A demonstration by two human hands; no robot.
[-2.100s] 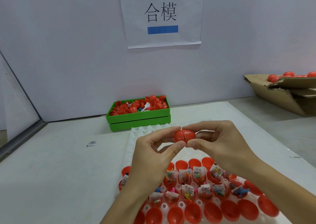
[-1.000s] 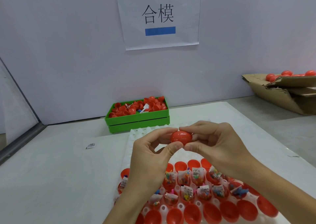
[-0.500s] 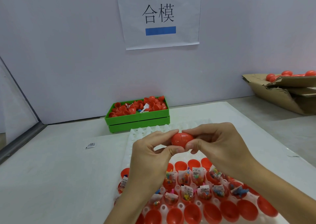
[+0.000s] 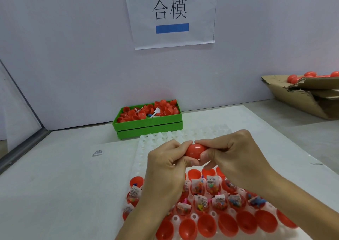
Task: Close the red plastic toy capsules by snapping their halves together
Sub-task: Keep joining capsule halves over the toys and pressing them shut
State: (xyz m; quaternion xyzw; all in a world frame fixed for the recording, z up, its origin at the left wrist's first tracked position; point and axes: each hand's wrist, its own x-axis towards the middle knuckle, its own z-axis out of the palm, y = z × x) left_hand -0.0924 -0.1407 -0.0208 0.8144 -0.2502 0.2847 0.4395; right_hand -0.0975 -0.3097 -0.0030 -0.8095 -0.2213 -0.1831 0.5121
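Both hands are pinching one red capsule (image 4: 195, 151) — left hand (image 4: 165, 168) and right hand (image 4: 236, 159) squeezing from either side. White tray (image 4: 146, 148) of open halves sits underneath on the bench (image 4: 64, 184).

both forearms come up from 6 o'clock, bare, converging twd frame centre. left hand (image 4: 165, 166) sits at abt 7 o'clock of the meeting point, back of hand to cam, index + thumb curled inward, tips pinching the red capsule (image 4: 195, 151). right hand (image 4: 236, 159) at abt 4 o'clock, knuckles up, fingers curled, thumb under, index over the top. index tips of both hands nearly touch.
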